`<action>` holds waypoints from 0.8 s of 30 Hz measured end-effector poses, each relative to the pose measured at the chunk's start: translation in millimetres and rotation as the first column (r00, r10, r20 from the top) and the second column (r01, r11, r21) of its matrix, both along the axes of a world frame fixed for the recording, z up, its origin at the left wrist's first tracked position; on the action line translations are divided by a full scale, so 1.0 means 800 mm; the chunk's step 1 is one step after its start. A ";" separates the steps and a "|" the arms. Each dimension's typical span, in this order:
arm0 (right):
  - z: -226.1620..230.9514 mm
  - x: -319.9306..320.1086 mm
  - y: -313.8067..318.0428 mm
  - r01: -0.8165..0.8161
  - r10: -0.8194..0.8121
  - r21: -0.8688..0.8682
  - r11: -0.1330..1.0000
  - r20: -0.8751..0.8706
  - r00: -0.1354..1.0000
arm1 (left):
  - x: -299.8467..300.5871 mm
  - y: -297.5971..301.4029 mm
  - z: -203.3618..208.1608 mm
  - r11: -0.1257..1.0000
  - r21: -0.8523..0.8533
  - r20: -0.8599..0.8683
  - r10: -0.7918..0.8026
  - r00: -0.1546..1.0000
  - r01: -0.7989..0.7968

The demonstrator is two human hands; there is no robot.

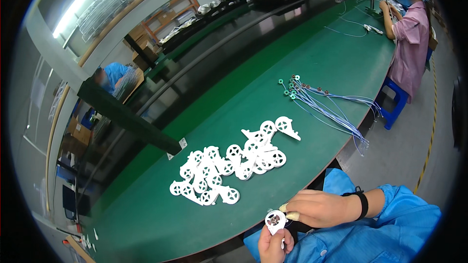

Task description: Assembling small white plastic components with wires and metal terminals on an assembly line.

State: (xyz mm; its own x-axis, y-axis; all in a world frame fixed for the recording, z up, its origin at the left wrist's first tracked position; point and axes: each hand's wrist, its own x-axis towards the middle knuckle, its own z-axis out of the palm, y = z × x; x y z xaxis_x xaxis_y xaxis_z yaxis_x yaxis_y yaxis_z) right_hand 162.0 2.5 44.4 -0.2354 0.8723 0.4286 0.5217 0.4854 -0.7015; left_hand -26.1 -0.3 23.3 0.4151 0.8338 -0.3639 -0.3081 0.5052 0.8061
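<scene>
In my left hand (274, 249), closed round its narrow handle, is a white plastic part (282, 222) with a round, ring-like head. A small metallic and reddish piece sits inside that ring. My right hand (319, 207), with yellowish covers on the fingertips, is closed at the ring's right edge. What its fingers pinch is too small to make out. Beyond my hands, a loose pile of similar white parts (215, 180) with spoked round heads lies on the green table (146, 214). A bundle of thin blue and white wires (331, 109), with small green and brown discs at their ends, lies farther right.
A dark post (131, 117) is bolted to the table left of the pile. A co-worker in pink (413, 39) works at the far right beside a blue stool (395, 102). Another person in blue (116, 73) is beyond the post. The table's curved edge runs close to my hands.
</scene>
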 end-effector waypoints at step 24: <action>-0.018 -0.047 0.007 -0.009 0.009 -0.154 0.988 -0.001 1.000 | 0.003 -0.007 -0.007 0.809 0.536 -0.582 0.148 0.800 0.241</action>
State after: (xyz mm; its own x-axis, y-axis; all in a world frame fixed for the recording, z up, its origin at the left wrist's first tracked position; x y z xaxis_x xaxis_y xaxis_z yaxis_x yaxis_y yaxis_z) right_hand 124.7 8.0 30.0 -0.2435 0.9257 0.2893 0.5176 0.3763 -0.7684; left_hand -23.5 -6.0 17.6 0.3324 0.9430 -0.0173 0.3188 -0.0951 0.9430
